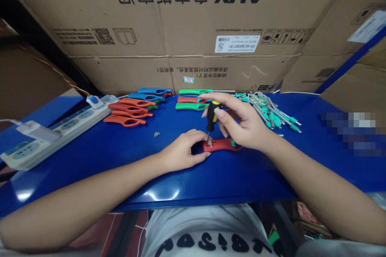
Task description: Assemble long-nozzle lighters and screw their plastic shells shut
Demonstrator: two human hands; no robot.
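Screwdriver (211, 118) on red handle shell (221, 145), both hands busy

Head view: landmark = small metal pile (156, 134), probably screws. Shell lies right of pile, slightly nearer the camera. Left hand (183, 150) pinches its left end; right hand (245, 122) is closed round the screwdriver grip. Looks like driving a screw: keep shaft square to shell, press straight down, left fingertips clear of the tip, ease off once snug so plastic doesn't strip. Long axis roughly left-right; solid end points toward pile, end with teal insert (233, 143) points away, far tip hidden by right hand
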